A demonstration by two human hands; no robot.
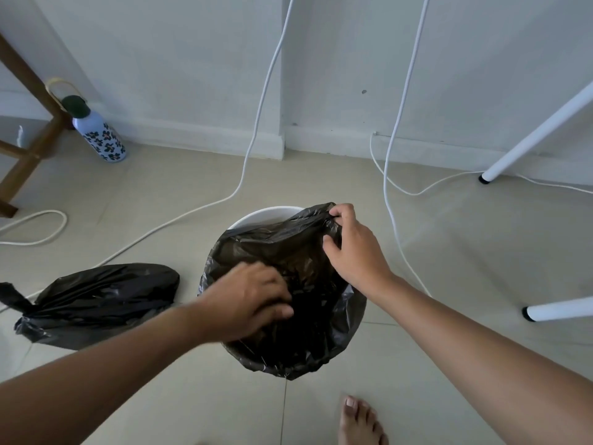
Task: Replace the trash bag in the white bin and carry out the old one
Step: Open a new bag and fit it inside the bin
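The white bin stands on the tiled floor in the middle of the head view, only its far rim showing. A fresh black trash bag is draped over and into it, covering the near and side rim. My right hand pinches the bag's edge at the far right of the rim. My left hand presses down on the bag inside the bin's mouth, fingers curled into the plastic. The old black bag, tied at its neck, lies on the floor just left of the bin.
White cables trail across the floor behind and beside the bin. A flowered bottle leans by the wall near a wooden stool leg. White table legs stand at right. My bare foot is just in front.
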